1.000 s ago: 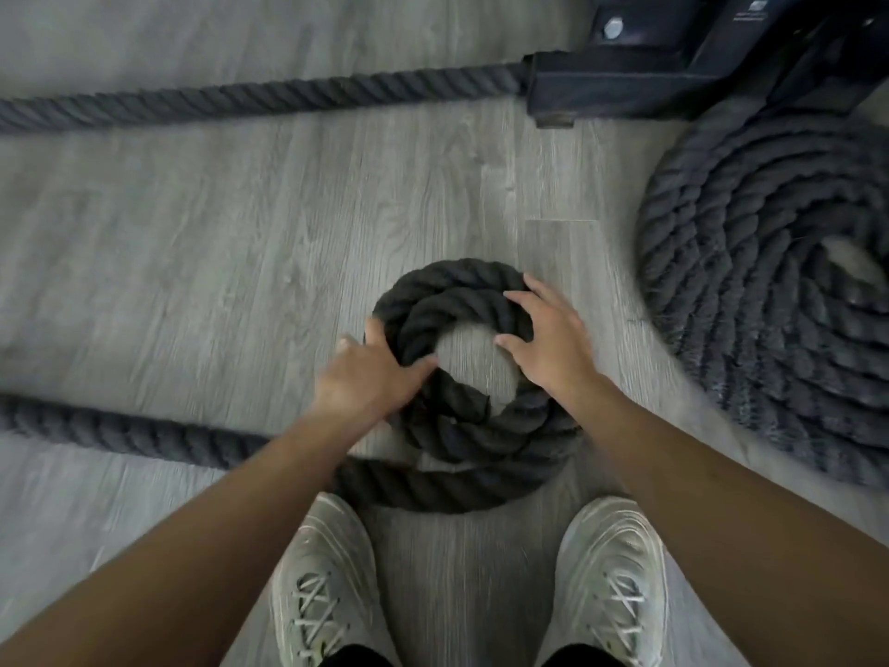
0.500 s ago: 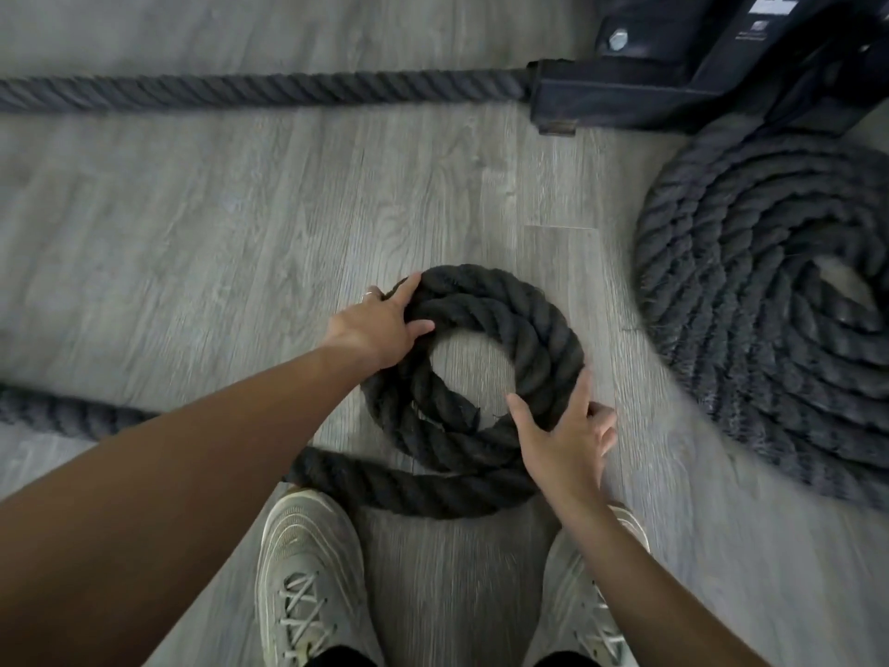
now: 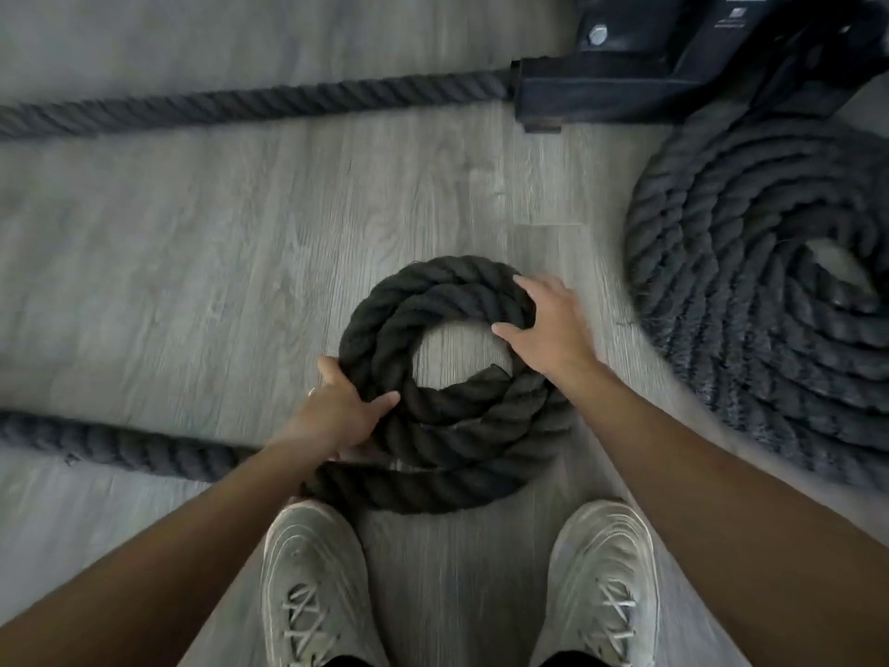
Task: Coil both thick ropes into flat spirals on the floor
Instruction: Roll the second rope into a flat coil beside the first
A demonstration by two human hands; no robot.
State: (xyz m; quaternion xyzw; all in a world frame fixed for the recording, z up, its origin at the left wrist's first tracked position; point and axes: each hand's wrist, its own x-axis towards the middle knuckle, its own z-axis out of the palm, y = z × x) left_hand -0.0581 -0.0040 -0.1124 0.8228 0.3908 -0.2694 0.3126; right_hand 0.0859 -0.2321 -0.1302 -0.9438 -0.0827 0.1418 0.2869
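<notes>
The left hand (image 3: 344, 416) clasps the near-left side of the small coil (image 3: 447, 377), thumb across the rope; the right hand (image 3: 551, 324) lies spread on its far-right curve, fingers draped over the turns. This dark spiral (about three turns) sits flat on the grey plank floor (image 3: 216, 281) just ahead of two pale sneakers (image 3: 312, 584). Its loose tail (image 3: 120, 447) runs left. A larger finished coil (image 3: 769, 305) lies right, near a black metal base (image 3: 649, 79)

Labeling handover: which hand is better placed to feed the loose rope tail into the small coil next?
Left hand, probably. It grips the small coil where the loose rope tail trails in. Right hand rests on the far side.
</notes>
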